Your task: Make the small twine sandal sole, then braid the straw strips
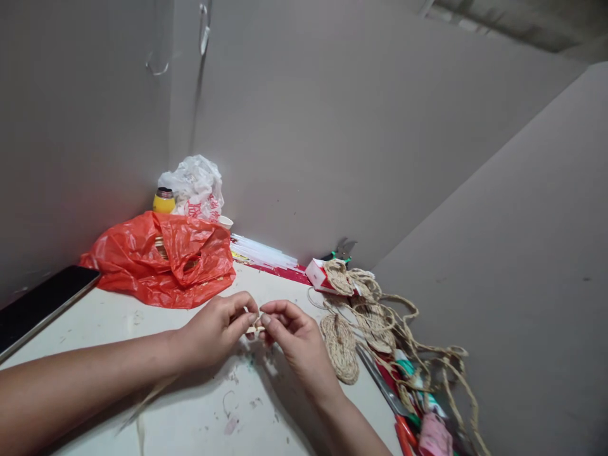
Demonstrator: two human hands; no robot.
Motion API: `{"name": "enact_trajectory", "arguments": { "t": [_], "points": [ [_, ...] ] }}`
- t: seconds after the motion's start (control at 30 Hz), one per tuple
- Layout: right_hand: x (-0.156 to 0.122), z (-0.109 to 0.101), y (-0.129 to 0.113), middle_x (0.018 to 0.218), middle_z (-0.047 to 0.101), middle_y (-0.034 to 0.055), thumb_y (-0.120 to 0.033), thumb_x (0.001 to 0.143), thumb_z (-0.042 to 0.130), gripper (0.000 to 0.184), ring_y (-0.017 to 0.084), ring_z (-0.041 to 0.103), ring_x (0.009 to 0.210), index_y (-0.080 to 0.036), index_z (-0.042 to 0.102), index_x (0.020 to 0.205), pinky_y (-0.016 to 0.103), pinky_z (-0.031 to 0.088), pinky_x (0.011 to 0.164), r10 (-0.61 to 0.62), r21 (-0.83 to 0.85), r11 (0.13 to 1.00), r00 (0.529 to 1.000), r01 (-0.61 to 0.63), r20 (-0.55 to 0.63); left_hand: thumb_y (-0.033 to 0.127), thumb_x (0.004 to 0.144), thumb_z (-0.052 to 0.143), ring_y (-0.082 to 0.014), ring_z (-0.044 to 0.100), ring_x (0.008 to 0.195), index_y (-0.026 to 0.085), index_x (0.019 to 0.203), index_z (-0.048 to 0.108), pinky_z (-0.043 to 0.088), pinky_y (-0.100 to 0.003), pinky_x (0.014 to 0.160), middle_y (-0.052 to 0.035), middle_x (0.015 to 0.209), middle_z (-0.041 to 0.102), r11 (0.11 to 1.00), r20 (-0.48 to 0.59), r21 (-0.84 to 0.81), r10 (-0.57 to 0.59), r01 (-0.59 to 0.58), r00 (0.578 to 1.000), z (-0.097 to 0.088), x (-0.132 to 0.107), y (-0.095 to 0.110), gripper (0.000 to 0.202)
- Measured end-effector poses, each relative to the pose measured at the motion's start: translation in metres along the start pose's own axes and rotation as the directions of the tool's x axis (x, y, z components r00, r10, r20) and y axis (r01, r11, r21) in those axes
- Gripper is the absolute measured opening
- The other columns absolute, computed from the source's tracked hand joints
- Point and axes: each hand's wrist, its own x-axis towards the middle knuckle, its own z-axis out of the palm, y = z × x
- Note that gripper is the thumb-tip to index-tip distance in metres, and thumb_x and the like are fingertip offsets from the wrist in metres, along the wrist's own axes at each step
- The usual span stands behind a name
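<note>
Both hands work close together above the white table [199, 411], a little below the centre of the view. The left hand [221, 326] holds a small pale piece [255, 329], with thumb and forefinger in a narrow pinch. The right hand [297, 335] holds the same piece from its other end, also with the fingers narrow; the fingertips hide much of it, so its exact form I cannot tell.

Taking the hands as the middle of the clock, a crumpled red bag [128, 263] lies at ten o'clock. Behind it, at eleven o'clock, there are a yellow container [164, 202] with a dark top and a white plastic bag [197, 180]. At nine o'clock lies a black flat device [42, 310]. At twelve o'clock, near the wall [304, 139], is a bundle of white sticks [263, 253].

At two o'clock stands a red and white box [316, 273], touched by braided pieces [338, 277]. An oval woven pad [342, 361] lies at three o'clock, just beside the right hand. At four o'clock are scissors [386, 389] with red handles and, farther out, a pink roll [436, 436]. Loops of straw-coloured cord [456, 350] spread between three and four o'clock.
</note>
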Motion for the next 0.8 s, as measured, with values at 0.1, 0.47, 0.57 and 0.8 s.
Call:
{"name": "enact_trajectory", "arguments": {
  "t": [0.1, 0.47, 0.57, 0.8],
  "points": [
    [-0.0011, 0.0014, -0.0023, 0.058, 0.064, -0.0002, -0.03, 0.067, 0.075, 0.02, 0.01, 0.055, 0.05, -0.014, 0.069, 0.078, 0.019, 0.044, 0.048, 0.063, -0.007, 0.998, 0.998, -0.063, 0.019, 0.028, 0.089, 0.047, -0.0108, 0.056, 0.062, 0.017, 0.079, 0.062, 0.041, -0.021, 0.06, -0.0014, 0.07, 0.064, 0.964, -0.046, 0.223, 0.161, -0.147, 0.986, -0.0004, -0.0023, -0.0041, 0.021],
    [0.0019, -0.0048, 0.0002, 0.053, 0.059, -0.0022, -0.028, 0.064, 0.077, 0.019, 0.008, 0.05, 0.047, -0.014, 0.068, 0.071, 0.017, 0.041, 0.045, 0.167, 0.06, 0.983, 0.981, -0.173, 0.102, 0.025, 0.085, 0.053, -0.0108, 0.061, 0.065, 0.017, 0.082, 0.068, 0.044, -0.02, 0.061, -0.0022, 0.075, 0.07, 0.972, -0.103, 0.184, 0.165, -0.144, 0.981, 0.0002, -0.001, -0.0051, 0.017],
    [0.0013, -0.0052, 0.0007, 0.053, 0.057, -0.0032, -0.026, 0.07, 0.071, 0.012, 0.007, 0.046, 0.047, -0.015, 0.065, 0.07, 0.018, 0.039, 0.046, 0.063, -0.038, 0.997, 0.997, -0.062, 0.034, 0.024, 0.084, 0.055, -0.0103, 0.059, 0.063, 0.017, 0.078, 0.068, 0.043, -0.02, 0.06, -0.0008, 0.071, 0.069, 0.983, -0.135, 0.155, 0.119, -0.097, 0.984, 0.0009, 0.0, -0.0036, 0.016],
    [-0.0009, -0.0048, -0.0032, 0.075, 0.061, 0.0021, -0.037, 0.08, 0.061, 0.021, 0.012, 0.051, 0.063, -0.017, 0.064, 0.086, 0.019, 0.041, 0.05, 0.033, -0.069, 0.997, 0.999, -0.032, 0.021, 0.022, 0.084, 0.054, -0.0104, 0.058, 0.062, 0.015, 0.076, 0.067, 0.043, -0.02, 0.059, -0.0011, 0.069, 0.067, 0.988, -0.161, 0.119, 0.114, -0.096, 0.98, 0.0025, 0.0, -0.0064, 0.016]
  ]
}}
